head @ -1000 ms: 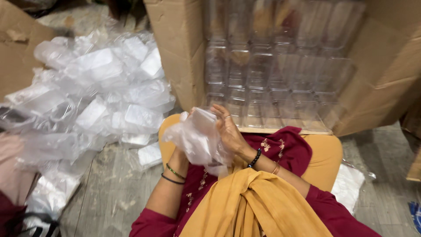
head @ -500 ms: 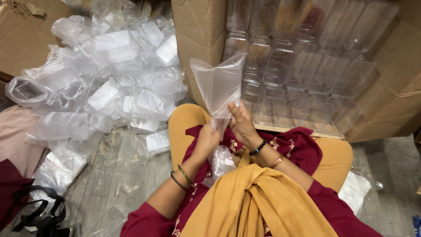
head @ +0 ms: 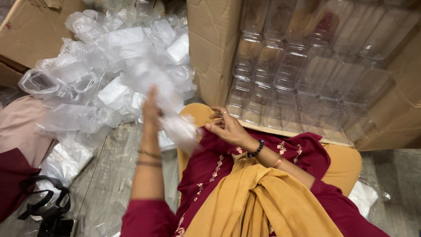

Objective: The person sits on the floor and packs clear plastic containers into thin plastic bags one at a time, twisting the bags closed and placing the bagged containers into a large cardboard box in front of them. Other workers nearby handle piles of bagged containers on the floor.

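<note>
The left hand (head: 151, 109) is raised, fingers stretched up and close together, and a thin clear bag (head: 169, 103) streams past it, blurred by motion. The bag runs from above the fingertips down to the right of the wrist, ending just left of the right hand. Whether the fingers pinch the bag or only touch it cannot be told through the blur.

The right hand (head: 226, 127) hovers over the lap, palm up, fingers loosely curled and apart, holding nothing that can be made out. A dark bead bracelet (head: 255, 149) sits on its wrist; thin bangles (head: 149, 158) ring the left forearm.

Beyond the left hand, up and to its left, lies a heap of crumpled clear bags (head: 87, 74), some with flat white pieces inside. The heap spreads over the grey floor (head: 105, 175) to the foot of a brown carton (head: 30, 30) in the far left corner.

Just beyond the right hand stands a big open carton (head: 212, 44), its cut edge touching the knee. It is packed with rows of clear plastic tubs (head: 307, 66) stacked mouth outward, filling the opening edge to edge.

Room is tight: carton ahead, heap to the left. The only open floor is a narrow strip below the left elbow, where a black strap (head: 44, 206) and a dark red cloth (head: 13, 180) lie.
</note>
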